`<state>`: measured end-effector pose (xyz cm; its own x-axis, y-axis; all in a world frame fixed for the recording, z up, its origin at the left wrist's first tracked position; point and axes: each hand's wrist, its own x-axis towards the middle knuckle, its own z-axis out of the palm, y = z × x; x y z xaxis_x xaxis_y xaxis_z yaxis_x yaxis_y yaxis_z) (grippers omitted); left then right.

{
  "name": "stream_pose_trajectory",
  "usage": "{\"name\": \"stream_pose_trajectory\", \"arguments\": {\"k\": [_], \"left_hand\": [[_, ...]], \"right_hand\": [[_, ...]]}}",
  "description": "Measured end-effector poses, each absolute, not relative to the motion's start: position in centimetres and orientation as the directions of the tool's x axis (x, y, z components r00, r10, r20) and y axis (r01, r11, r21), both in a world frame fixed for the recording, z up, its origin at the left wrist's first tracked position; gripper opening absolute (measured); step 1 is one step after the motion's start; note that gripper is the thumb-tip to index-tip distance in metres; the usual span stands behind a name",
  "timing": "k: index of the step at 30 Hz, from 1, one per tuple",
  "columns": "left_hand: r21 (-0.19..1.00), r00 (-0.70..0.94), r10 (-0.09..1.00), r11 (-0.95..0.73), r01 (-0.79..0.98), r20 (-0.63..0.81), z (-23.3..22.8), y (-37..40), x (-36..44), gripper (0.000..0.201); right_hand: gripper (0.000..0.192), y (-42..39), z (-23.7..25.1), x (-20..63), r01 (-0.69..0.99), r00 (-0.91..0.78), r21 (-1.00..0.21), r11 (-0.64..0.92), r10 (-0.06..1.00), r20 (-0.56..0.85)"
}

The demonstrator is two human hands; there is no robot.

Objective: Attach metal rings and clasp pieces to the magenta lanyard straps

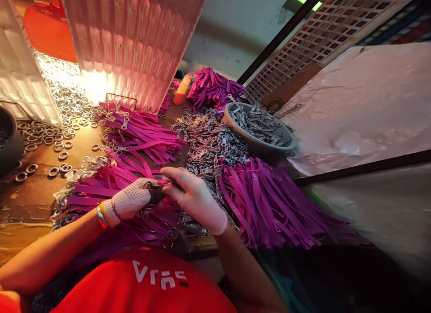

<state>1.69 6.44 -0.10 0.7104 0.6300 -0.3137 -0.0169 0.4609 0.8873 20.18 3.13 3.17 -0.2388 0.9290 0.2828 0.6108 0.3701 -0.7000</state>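
Over the table (35, 194), gloved hands (132, 198) (198, 200) partly hide purple straps (96, 189).

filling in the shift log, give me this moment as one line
left hand: gloved, grip unclear | right hand: gloved, close to left | nearby: purple straps, metal pieces, grey bowl

A red shirt (144, 295) bears white lettering (154, 271). White gloves (129, 198), the left dark-dotted, accompany a yellow wristband (104, 212) and silvery bracelet (100, 216).
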Motion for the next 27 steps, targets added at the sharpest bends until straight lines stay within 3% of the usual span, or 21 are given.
{"name": "stream_pose_trajectory", "arguments": {"k": [2, 4, 8, 11, 15, 19, 23, 27], "left_hand": [[0.874, 0.703, 0.638, 0.483, -0.048, -0.314, -0.3, 6.3, 1.8, 0.037], [0.856, 0.726, 0.6, 0.516, -0.029, -0.337, -0.3, 6.4, 1.5, 0.035], [0.759, 0.737, 0.587, 0.632, -0.159, -0.334, 0.1, 7.2, 0.3, 0.048], [0.619, 0.716, 0.571, 0.745, -0.248, -0.401, 0.1, 8.2, -0.4, 0.058], [0.533, 0.675, 0.557, 0.799, -0.278, -0.483, -0.6, 8.7, 0.0, 0.037], [0.608, 0.622, 0.637, 0.732, -0.306, -0.454, -0.7, 7.9, 1.2, 0.02], [0.812, 0.559, 0.783, 0.5, -0.302, -0.274, -0.1, 7.3, 1.8, 0.028], [0.884, 0.574, 0.791, 0.405, -0.233, -0.211, 0.3, 7.2, 2.0, 0.032]], "right_hand": [[0.032, 3.1, 3.4, 19.0, 0.572, -0.296, -0.724, 0.386, 0.92, 0.256], [0.031, 3.3, 3.4, 18.7, 0.533, -0.25, -0.778, 0.334, 0.94, 0.232], [0.033, 3.5, 3.5, 19.2, 0.349, -0.005, -0.934, 0.071, 0.997, 0.074], [0.036, 3.6, 3.8, 19.2, 0.161, 0.062, -0.983, -0.087, 0.995, -0.078], [0.04, 3.9, 3.8, 18.6, -0.013, 0.087, -0.986, -0.165, 0.982, -0.165], [0.041, 4.1, 3.2, 18.2, 0.056, 0.165, -0.995, -0.084, 0.983, -0.074], [0.044, 4.4, 2.6, 18.2, 0.085, 0.101, -0.991, -0.105, 0.99, -0.096], [0.048, 4.6, 2.2, 18.4, 0.111, 0.073, -0.986, -0.121, 0.991, -0.113]]}}
